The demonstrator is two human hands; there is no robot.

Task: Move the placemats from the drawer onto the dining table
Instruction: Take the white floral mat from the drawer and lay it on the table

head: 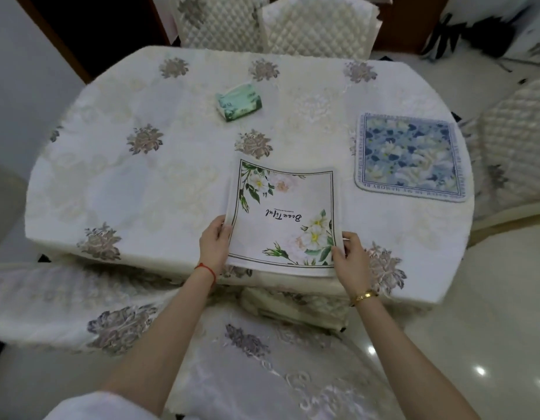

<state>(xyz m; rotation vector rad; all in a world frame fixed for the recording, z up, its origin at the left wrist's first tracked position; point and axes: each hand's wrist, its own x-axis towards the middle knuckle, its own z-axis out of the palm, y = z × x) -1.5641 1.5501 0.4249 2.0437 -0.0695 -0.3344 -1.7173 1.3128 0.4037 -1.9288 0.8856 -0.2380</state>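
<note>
A white placemat [285, 204] with green leaves, pale flowers and dark script lies at the near edge of the dining table [135, 177]. My left hand [212, 245] pinches its near left edge. At the near right edge, my right hand [349, 257] pinches the same mat. A second placemat [409, 154], blue and floral with a lettered border, lies flat on the table to the right, apart from both hands. The drawer is not in view.
A green tissue pack [239, 104] sits toward the table's far middle. Quilted chairs stand at the far side [317, 25] and at the right [517, 140]. A fabric-covered chair [262, 359] is below my arms. Glossy floor [490, 298] lies to the right.
</note>
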